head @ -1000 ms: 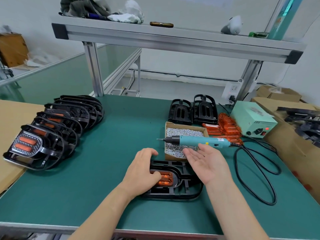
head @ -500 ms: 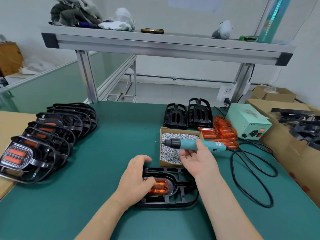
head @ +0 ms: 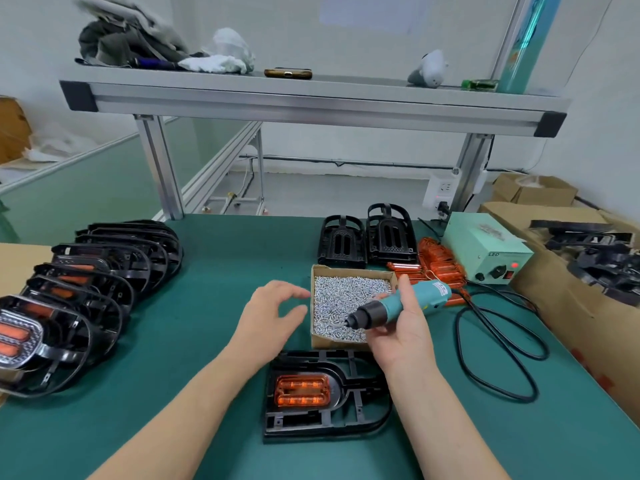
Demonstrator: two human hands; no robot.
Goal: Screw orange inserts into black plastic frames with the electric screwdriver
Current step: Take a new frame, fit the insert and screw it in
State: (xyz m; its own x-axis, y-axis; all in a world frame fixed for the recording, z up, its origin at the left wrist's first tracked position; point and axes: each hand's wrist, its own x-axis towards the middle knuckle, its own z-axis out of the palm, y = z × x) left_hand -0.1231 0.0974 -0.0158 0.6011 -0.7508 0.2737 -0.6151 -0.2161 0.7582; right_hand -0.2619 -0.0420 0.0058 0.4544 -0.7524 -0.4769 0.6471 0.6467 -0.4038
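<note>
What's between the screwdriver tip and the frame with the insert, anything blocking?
Nothing visible. The right hand holds the screwdriver with its tip over the screw box; the frame lies just below, uncovered. The left hand hovers open left of the box.

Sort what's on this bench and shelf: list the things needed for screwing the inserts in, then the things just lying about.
For the job:
electric screwdriver in the right hand
box of screws
black frame with orange insert
spare orange inserts
empty frames

Lying about:
clothes
white rag
cardboard boxes
</note>
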